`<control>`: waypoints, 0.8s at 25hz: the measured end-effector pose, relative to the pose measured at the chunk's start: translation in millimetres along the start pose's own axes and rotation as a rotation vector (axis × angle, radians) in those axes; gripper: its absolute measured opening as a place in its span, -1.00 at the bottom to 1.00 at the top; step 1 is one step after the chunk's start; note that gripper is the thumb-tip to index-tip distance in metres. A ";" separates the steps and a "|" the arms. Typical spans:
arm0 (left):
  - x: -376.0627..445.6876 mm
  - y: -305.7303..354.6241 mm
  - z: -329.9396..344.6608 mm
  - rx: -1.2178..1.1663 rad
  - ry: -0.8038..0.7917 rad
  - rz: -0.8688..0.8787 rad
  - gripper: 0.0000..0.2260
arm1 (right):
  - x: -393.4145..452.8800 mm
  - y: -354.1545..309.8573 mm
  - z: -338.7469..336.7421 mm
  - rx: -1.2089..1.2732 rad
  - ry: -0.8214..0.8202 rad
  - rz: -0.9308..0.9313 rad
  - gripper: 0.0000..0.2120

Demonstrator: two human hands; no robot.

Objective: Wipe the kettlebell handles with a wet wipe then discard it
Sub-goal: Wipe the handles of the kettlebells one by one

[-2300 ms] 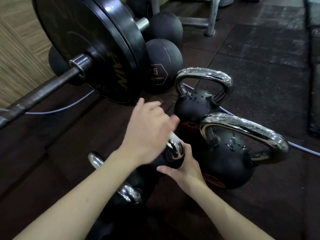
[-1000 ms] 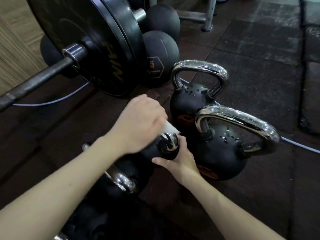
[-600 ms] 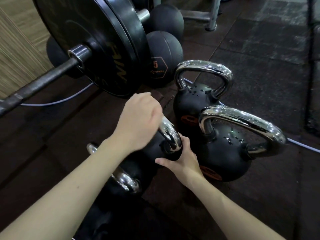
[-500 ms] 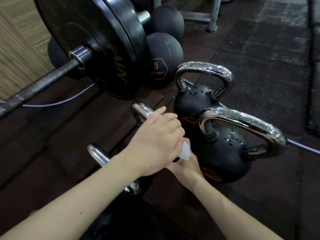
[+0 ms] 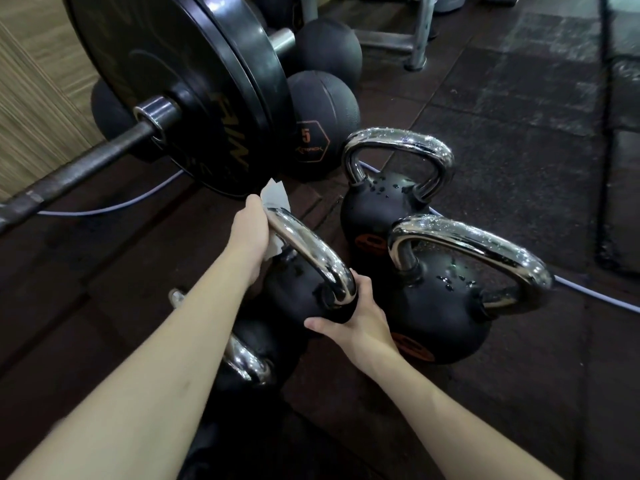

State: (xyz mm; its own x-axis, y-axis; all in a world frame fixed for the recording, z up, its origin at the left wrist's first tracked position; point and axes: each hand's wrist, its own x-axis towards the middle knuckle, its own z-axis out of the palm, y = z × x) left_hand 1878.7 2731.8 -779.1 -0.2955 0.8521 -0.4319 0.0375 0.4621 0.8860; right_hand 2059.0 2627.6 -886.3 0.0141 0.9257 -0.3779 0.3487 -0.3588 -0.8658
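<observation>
Left grip (image 5: 250, 233) clamps the wet wipe (image 5: 275, 199) around the kettlebell handle (image 5: 311, 251); right grip (image 5: 360, 320) cups its body.

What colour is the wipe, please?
White; the wet wipe shows in the head view.

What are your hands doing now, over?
Left hand rubbing wet wipe on kettlebell handle. Right hand steadying kettlebell. Nothing blocking.
</observation>
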 end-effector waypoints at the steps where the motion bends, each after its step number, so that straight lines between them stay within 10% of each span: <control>1: -7.6 -0.2 3.9 0.170 0.034 0.127 -0.64 | 0.2 -0.9 0.7 -0.001 0.003 0.002 0.06; 5: -51.8 -11.8 8.3 1.000 0.006 1.063 -0.63 | -1.5 -2.7 0.6 -0.032 0.017 -0.029 0.04; 9: -85.9 -44.9 24.5 1.491 -0.180 1.366 -0.66 | -4.5 -1.4 -4.1 0.015 -0.057 -0.058 -0.26; 14: -52.9 -9.2 9.7 1.079 -0.124 1.078 -0.63 | -1.0 -2.0 -0.4 0.008 0.011 -0.032 0.03; 18: -2.6 10.2 -6.8 0.141 -0.041 0.161 -0.65 | -0.7 -1.4 1.5 0.018 0.000 -0.021 0.09; 20: 7.6 3.9 -8.0 -0.037 -0.063 -0.030 -0.60 | -1.1 -0.4 0.2 0.026 -0.003 -0.028 0.10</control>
State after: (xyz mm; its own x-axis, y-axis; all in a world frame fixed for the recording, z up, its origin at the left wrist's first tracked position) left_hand 1868.9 2738.1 -777.5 -0.2352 0.8524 -0.4670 -0.0057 0.4793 0.8776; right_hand 2058.7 2626.8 -885.6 0.0017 0.9352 -0.3541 0.3242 -0.3355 -0.8845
